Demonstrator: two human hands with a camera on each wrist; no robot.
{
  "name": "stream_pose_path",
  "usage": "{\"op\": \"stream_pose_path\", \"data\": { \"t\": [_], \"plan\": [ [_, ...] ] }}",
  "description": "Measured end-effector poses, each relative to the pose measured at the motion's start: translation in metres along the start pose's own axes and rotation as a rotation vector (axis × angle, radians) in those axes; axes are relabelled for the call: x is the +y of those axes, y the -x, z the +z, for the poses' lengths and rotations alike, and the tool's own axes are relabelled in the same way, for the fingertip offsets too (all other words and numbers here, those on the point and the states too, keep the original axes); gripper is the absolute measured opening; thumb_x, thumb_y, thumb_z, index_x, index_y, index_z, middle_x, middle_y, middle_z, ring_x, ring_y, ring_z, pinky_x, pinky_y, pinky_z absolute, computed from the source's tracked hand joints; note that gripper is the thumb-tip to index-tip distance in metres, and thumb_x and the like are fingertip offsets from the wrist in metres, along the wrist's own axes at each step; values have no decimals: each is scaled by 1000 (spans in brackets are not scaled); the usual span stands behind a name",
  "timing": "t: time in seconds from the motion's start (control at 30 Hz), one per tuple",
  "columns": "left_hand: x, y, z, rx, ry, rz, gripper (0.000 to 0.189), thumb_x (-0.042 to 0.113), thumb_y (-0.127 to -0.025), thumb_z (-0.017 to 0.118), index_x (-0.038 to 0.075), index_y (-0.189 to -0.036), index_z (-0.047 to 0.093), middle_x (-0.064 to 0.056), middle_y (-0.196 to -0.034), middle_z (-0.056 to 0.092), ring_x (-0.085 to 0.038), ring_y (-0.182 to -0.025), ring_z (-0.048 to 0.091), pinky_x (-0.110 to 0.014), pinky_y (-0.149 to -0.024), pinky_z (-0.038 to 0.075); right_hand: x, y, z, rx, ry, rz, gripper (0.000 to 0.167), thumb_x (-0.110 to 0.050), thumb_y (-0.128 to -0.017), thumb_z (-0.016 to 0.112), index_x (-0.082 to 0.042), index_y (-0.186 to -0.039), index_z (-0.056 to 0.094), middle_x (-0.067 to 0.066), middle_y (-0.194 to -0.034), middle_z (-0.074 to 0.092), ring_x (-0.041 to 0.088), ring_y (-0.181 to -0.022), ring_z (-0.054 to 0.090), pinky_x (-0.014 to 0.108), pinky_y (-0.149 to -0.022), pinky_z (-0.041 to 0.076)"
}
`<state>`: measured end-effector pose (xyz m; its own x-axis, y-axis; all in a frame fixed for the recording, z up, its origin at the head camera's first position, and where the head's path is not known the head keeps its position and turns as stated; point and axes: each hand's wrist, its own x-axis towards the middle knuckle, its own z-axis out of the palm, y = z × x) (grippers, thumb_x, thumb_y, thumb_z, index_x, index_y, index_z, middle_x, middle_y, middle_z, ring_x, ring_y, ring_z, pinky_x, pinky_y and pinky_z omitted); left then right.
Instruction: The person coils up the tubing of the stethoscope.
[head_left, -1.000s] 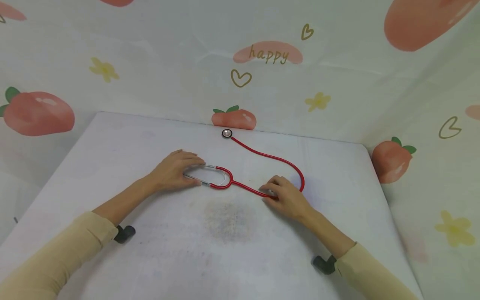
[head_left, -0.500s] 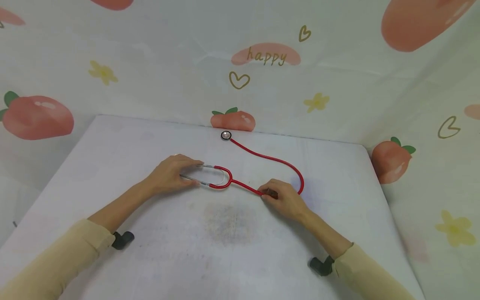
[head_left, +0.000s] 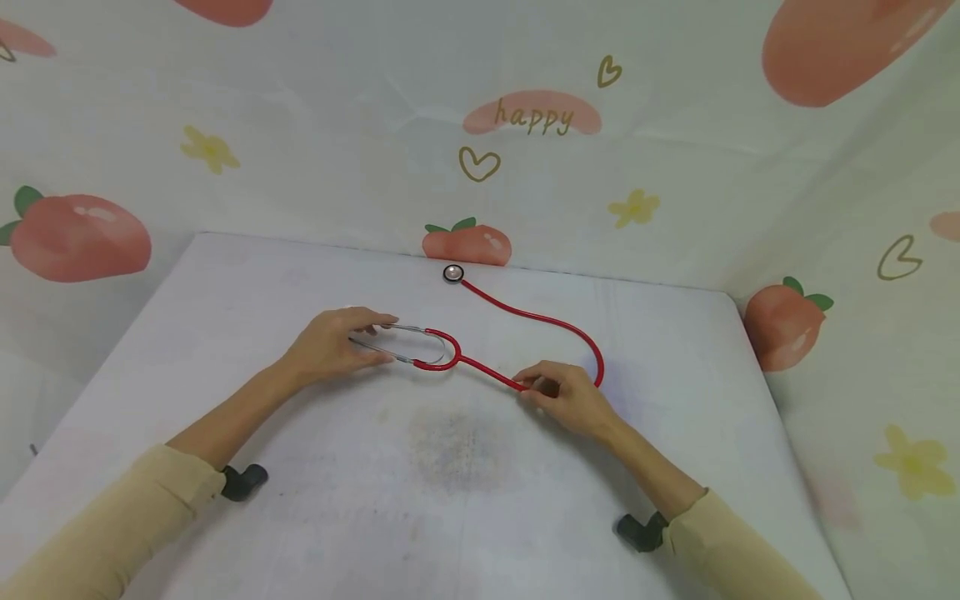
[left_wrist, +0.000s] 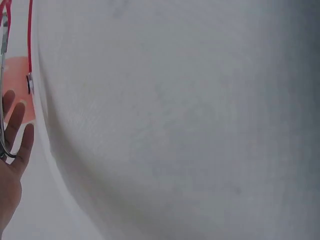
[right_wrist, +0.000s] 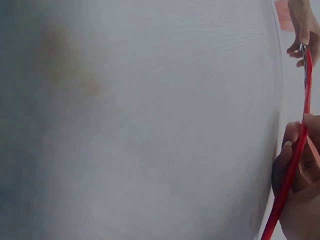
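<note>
A stethoscope with red tubing [head_left: 491,372] stretches between the two hands in the head view. My left hand [head_left: 324,346] grips its metal ear tubes [head_left: 375,348], thumb on the near tube and fingers at the far one; the earpieces are hidden by the hand. Farther right, my right hand [head_left: 573,400] pinches the red tubing below the Y-shaped joint, and the right wrist view shows this tubing [right_wrist: 292,175] running between thumb and fingers. From there the tube curves back to the round chest piece [head_left: 453,273], which lies near the table's far edge.
The white table [head_left: 450,517] carries a greyish stain in its middle. Behind it and on the right hangs a cloth [head_left: 360,150] printed with peaches, hearts and flowers. Dark wrist-worn pieces [head_left: 244,482] project below both forearms.
My left hand has shifted slightly left, drawing the ear tubes and Y-joint with it. The fingers of my right hand have closed on the tubing. The chest piece stays by the far edge.
</note>
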<state>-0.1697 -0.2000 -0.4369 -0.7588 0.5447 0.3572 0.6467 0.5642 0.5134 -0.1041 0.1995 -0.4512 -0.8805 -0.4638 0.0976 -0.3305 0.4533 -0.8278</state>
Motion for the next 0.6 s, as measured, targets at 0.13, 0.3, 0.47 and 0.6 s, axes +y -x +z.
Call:
{"op": "stream_pose_path", "data": {
  "t": [0.13, 0.3, 0.47, 0.6],
  "plan": [
    [-1, 0, -1, 34, 19, -16, 55, 25, -70, 92, 15, -120, 72, 2, -105, 73, -8, -78, 59, -28, -69, 53, -1, 1, -2, -9, 13, 9, 29, -8, -88, 76, -23, -113, 74, -7, -94, 71, 12, -73, 64, 25, -68, 54],
    [-2, 0, 1, 102, 28, 3, 53, 21, -68, 93, 15, -117, 73, 0, -101, 73, -7, -74, 55, -22, -65, 50, -3, 4, -4, 7, 89, 6, 35, -7, -86, 78, -24, -116, 74, -9, -94, 71, 8, -75, 63, 25, -69, 54],
    [2, -2, 2, 151, 40, 31, 52, 16, -66, 94, 11, -114, 74, -4, -98, 73, -9, -72, 54, -16, -61, 45, -5, 5, -9, 6, 148, -50, 37, -4, -86, 77, -23, -117, 75, -7, -89, 69, 9, -74, 59, 24, -66, 53],
    [4, -5, 4, 173, 44, 41, 50, 13, -66, 93, 8, -113, 74, -6, -97, 73, -9, -69, 53, -15, -60, 44, -9, 2, -19, 18, 135, -135, 38, 1, -84, 77, -20, -116, 75, -4, -90, 70, 9, -72, 57, 23, -62, 50]
  ]
}}
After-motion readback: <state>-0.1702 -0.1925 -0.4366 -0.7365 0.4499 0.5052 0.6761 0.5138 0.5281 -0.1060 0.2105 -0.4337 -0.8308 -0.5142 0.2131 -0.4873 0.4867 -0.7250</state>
